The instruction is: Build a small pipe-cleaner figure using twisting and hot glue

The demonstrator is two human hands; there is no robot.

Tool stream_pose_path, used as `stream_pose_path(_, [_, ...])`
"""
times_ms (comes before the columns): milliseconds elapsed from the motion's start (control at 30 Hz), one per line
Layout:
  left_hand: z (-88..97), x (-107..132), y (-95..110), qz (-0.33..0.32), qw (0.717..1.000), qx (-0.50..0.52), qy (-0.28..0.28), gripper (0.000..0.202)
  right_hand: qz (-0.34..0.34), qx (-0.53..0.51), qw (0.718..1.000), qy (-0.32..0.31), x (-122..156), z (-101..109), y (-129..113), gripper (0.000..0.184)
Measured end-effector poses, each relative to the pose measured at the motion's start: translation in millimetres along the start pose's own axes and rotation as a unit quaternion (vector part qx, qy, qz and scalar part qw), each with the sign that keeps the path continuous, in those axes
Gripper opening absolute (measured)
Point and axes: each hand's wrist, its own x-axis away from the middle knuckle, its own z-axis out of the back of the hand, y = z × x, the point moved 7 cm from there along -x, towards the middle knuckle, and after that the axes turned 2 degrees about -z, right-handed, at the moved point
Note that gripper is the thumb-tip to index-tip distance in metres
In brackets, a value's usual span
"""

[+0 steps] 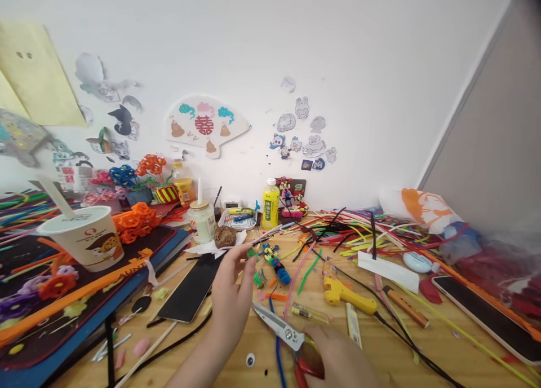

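Observation:
My left hand (231, 289) is raised over the middle of the table, thumb and fingertips drawn together on a small green pipe cleaner piece (252, 252), mostly hidden by the fingers. My right hand (338, 357), a little blurred, grips scissors (281, 329) by the red handles. Their silver blades point up and left, just below my left hand and apart from it. A blue pipe cleaner (279, 360) runs beneath the blades. Beyond them lies a small pipe cleaner figure (276, 265) in blue, yellow, green and black. One googly eye (251, 360) rests near the front edge.
A yellow glue gun (349, 298) with a black cord lies at right, near a phone (490, 314). Another black phone (188, 289) is left of my hand. A paper cup (84, 238), yellow bottle (270, 204), and heaped pipe cleaners (380, 233) stand or lie farther back.

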Motion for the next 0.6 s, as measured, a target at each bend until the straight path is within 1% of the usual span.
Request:
stream_pose_path(67, [3.4,-5,-2,0.039,0.997,0.059,0.019,0.022,0.014,0.015,1.000,-0.012,0,0,-7,0.049])
stream_pose_path(133, [4.7,-10,-5,0.076,0.988,0.130,0.034,0.024,0.025,0.040,0.999,-0.023,0,0,-12,0.048])
stream_pose_path(200, [4.7,-13,-9,0.112,0.977,0.177,0.045,0.026,0.036,0.066,0.997,-0.032,2,0,-17,0.046])
stream_pose_path(333, [3.4,-14,-20,0.169,0.959,0.222,0.058,0.032,0.043,0.124,0.990,-0.054,3,1,-25,0.042])
stream_pose_path(400, [2.2,-13,-28,0.197,0.949,0.236,0.063,0.033,0.045,0.149,0.986,-0.056,0,6,-31,0.033])
stream_pose_path(500, [-1.7,-10,-36,0.241,0.933,0.259,0.058,0.032,0.083,0.160,0.983,-0.020,-16,22,-50,0.023])
stream_pose_path(567, [-3.9,-8,-40,0.259,0.926,0.270,0.054,0.032,0.133,0.172,0.976,0.025,-32,33,-67,0.024])
stream_pose_path(600, [-4.6,-8,-41,0.264,0.924,0.273,0.053,0.032,0.155,0.173,0.972,0.039,-41,36,-75,0.025])
